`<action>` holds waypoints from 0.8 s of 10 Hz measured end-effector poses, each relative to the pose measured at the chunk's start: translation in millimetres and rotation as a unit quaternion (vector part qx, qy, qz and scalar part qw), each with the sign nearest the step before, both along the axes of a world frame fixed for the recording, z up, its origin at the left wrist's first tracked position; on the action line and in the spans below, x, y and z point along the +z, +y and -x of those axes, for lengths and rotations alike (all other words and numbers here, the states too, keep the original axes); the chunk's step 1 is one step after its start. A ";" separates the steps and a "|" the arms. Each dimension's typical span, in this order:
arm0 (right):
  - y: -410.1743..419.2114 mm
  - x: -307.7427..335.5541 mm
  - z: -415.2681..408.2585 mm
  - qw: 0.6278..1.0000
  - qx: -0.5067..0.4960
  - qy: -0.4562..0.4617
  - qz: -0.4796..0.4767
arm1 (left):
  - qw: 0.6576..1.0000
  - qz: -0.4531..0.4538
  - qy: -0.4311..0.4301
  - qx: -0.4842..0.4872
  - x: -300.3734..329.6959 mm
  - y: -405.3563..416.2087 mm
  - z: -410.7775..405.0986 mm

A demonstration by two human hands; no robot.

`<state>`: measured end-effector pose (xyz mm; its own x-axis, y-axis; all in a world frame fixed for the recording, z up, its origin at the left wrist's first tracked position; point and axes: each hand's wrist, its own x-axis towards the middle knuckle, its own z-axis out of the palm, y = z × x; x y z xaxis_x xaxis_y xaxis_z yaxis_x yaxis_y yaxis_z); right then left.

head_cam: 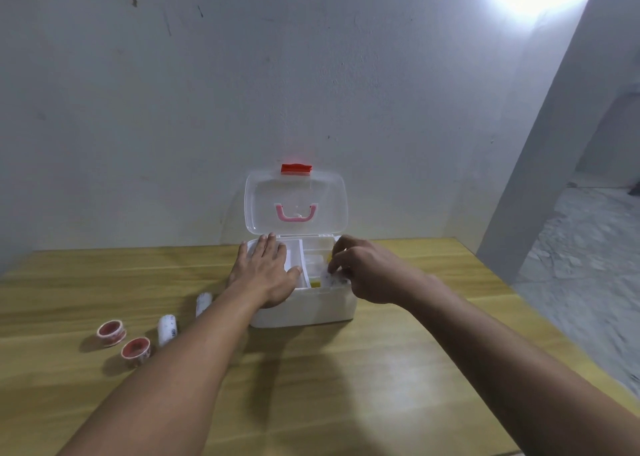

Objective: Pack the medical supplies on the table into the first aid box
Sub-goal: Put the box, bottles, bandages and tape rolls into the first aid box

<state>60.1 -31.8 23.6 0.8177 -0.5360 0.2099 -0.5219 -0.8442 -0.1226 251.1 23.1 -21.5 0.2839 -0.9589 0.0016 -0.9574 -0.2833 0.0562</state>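
Wooden table [346,369]: left hand [266,270] lies flat, fingers spread, on the open first aid box [304,306]; right hand [363,270] pinches a small packet [330,277] (blurred) inside.

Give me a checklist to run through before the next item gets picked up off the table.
1. Lid of the first aid box fully open: ok.
2. Left hand steadying the box: ok, flat on its left side.
3. Right hand free: not ok, its fingers are in the right compartment on a small packet.
4. Items left to pack: two red tape rolls and two white bandage rolls on the table.
5. Room left in the box: cannot tell, hands cover it.
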 end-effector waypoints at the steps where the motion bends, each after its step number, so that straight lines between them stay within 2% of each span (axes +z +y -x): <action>1: 0.1 -1.5 0.4 1.000 0.001 0.014 0.011 | 1.000 0.001 -0.001 0.001 -0.7 -0.6 -0.2; 3: -2.5 -2.8 1.5 0.997 -0.012 0.003 0.078 | 1.000 0.000 -0.001 0.000 -1.5 -0.2 -0.7; 5: -2.3 -6.3 -0.1 0.998 -0.039 -0.040 0.039 | 1.000 -0.001 0.000 0.001 -0.9 -0.7 -0.7; 7: -1.5 -10.4 -5.6 0.989 -0.073 -0.125 0.039 | 1.000 -0.001 0.000 0.000 -0.9 -0.5 -1.2; 8: -4.1 -16.4 -9.8 0.992 -0.086 -0.091 0.014 | 1.000 0.004 0.004 -0.001 -0.5 -0.8 -0.9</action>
<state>69.9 -35.9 7.2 0.6623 -0.6560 0.3618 -0.6296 -0.7492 -0.2058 252.0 22.3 -22.1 0.2812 -0.9596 0.0070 -0.9577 -0.2801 0.0653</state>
